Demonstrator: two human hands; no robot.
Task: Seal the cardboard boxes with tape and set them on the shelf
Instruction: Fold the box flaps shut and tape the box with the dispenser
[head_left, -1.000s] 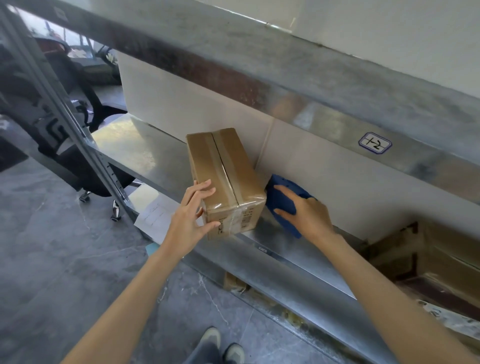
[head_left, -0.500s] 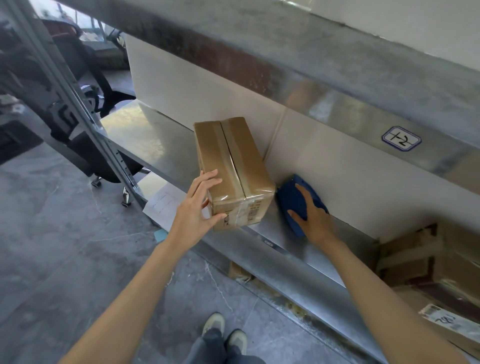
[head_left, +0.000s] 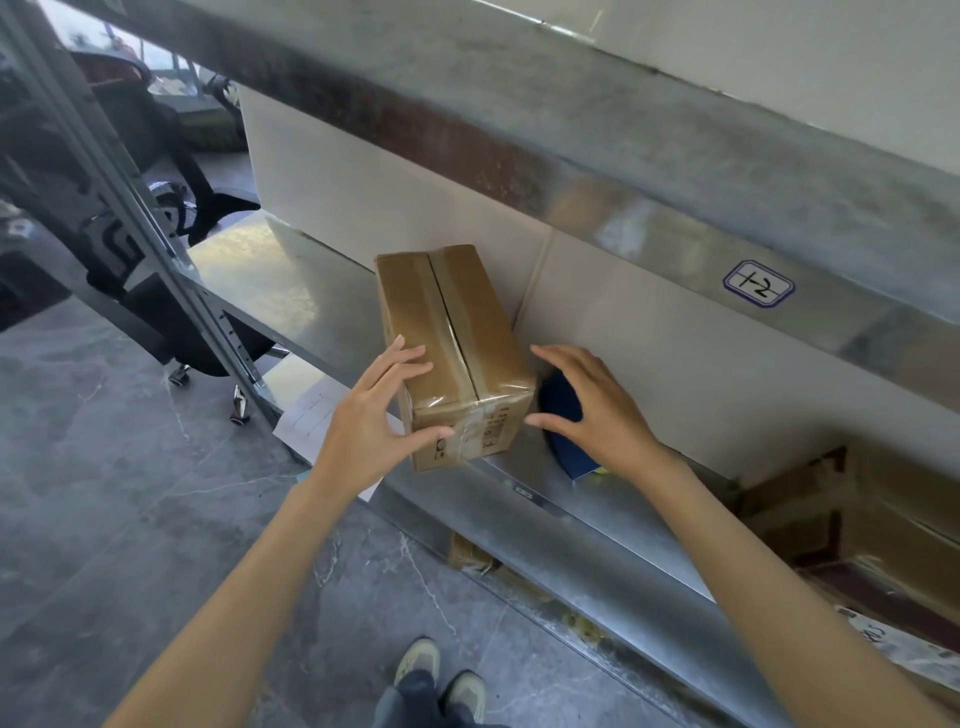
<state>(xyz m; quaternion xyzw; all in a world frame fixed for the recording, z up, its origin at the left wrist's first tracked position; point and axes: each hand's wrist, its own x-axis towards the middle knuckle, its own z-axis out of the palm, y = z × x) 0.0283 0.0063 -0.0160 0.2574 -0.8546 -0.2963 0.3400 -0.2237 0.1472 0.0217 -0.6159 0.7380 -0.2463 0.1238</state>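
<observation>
Cardboard box sat on metal shelf, long axis running near to far, far end close against the pale back wall. Near end appeared to overhang the shelf's front lip a little. Clear tape ran along the top seam and folded down over the near end face, glossy and wrinkled at the fold.

Left hand: fingers lay fairly straight on the box's top at the near left corner, thumb stretched across the near end face. Right hand: fingers spread and apart, just beside the box's right side, above a dark blue object lying on the shelf. Could not tell whether the right thumb tip touched the box. The hands were apart, one on each side of the box.

Writing noted:
- Printed label on the box's near end face, black marks under the tape, too small to read.
- Sticker with blue border on the upper shelf beam, handwritten, reading like "1-2" or "+2".
- Sheet of paper on the floor below the left hand, faint lines, illegible.
- White label on stock at the lower right, near brown boxes; handwriting unclear.

Office chair stood at far left.
</observation>
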